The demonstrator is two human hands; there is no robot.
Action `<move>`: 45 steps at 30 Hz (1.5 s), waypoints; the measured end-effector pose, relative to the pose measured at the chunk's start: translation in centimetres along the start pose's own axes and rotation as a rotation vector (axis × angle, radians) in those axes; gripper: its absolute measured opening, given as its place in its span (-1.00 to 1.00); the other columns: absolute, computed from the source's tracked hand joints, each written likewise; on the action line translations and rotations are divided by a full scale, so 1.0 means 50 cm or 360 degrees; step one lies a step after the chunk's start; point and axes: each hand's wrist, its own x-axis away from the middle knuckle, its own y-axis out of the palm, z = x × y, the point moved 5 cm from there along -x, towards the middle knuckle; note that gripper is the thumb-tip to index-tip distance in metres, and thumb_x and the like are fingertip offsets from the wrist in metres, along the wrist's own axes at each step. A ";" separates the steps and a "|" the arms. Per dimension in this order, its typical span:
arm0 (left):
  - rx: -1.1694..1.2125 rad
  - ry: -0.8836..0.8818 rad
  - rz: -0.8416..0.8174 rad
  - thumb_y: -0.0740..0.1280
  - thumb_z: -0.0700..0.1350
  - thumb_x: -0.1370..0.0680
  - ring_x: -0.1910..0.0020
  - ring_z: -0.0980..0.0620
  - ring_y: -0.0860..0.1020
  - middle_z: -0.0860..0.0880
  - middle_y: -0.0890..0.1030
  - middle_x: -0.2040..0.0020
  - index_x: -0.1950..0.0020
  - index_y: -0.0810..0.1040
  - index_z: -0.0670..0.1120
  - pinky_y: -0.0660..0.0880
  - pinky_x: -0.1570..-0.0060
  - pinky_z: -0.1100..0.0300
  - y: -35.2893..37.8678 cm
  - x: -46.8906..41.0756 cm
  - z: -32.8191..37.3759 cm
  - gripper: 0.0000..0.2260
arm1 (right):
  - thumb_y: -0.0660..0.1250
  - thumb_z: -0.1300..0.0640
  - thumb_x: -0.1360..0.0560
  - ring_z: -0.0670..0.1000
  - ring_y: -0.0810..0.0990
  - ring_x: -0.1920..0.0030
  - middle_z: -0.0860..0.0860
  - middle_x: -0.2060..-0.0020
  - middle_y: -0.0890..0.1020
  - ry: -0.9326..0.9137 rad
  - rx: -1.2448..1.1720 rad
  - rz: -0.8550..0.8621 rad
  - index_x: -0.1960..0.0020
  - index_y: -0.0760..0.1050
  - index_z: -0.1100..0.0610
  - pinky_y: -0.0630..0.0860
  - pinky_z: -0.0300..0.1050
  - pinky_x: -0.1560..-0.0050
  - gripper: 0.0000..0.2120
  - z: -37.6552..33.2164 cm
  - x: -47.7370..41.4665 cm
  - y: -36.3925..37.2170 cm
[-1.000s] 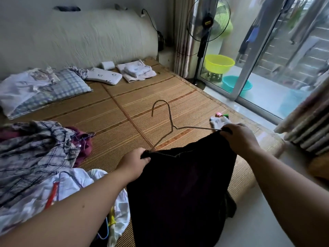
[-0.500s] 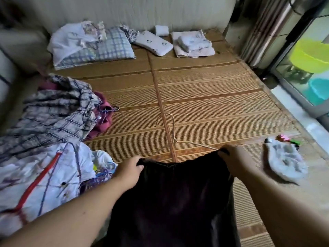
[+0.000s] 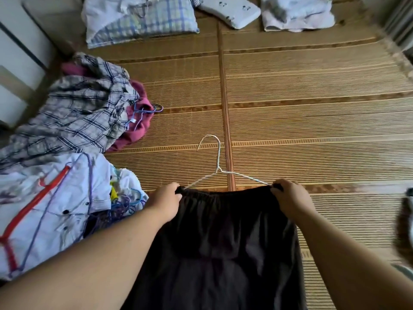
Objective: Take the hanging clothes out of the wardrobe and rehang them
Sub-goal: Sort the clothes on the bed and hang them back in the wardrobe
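I pinched the dark skirt (image 3: 225, 238) at its waistband, my left hand (image 3: 164, 204) and right hand (image 3: 290, 202) each clamped on one corner over the wire hanger (image 3: 218, 168), so it stayed spread flat on the bamboo mat (image 3: 312, 121).

Dark garment (image 3: 223, 242) on white wire hanger (image 3: 218, 163)

Two bare forearms, left hand (image 3: 166, 203) and right hand (image 3: 290, 198) ringless, unsleeved
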 end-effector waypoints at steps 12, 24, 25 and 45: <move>0.0086 0.0146 -0.0194 0.24 -0.08 -0.58 -0.38 -0.04 0.36 -0.07 0.36 -0.42 -0.45 0.33 0.02 0.27 -0.36 0.19 0.051 0.099 -0.029 -0.57 | 0.28 0.05 -0.52 0.08 0.39 -0.35 0.06 -0.39 0.36 -0.0127 0.0091 -0.0391 -0.45 0.28 0.00 0.35 -0.11 -0.28 -0.49 -0.068 0.114 0.084; -0.0075 0.0373 -0.0185 0.27 0.04 -0.50 -0.39 -0.01 0.33 0.02 0.30 -0.45 -0.44 0.30 0.14 0.30 -0.36 0.08 -0.110 0.299 -0.226 -0.51 | 0.26 -0.03 -0.54 0.05 0.42 -0.31 0.00 -0.40 0.31 -0.0479 0.0246 -0.0512 -0.45 0.24 -0.05 0.43 -0.10 -0.22 -0.49 -0.344 0.378 0.093; -0.0087 0.0404 -0.0168 0.28 0.03 -0.48 -0.36 -0.01 0.36 0.01 0.32 -0.43 -0.43 0.32 0.13 0.32 -0.34 0.09 -0.126 0.308 -0.249 -0.50 | 0.26 -0.03 -0.54 0.05 0.42 -0.30 0.00 -0.39 0.32 -0.0489 0.0256 -0.0516 -0.45 0.25 -0.04 0.44 -0.10 -0.20 -0.50 -0.371 0.394 0.099; -0.0014 0.0443 -0.0172 0.33 -0.04 -0.51 -0.39 0.05 0.33 0.00 0.40 -0.40 -0.41 0.39 0.04 0.16 -0.35 0.32 -0.303 0.184 -0.960 -0.54 | 0.35 0.00 -0.45 0.07 0.54 -0.16 0.06 -0.18 0.57 0.0007 -0.0039 -0.0463 -0.36 0.38 -0.01 0.44 -0.15 -0.08 -0.51 -0.840 0.544 0.561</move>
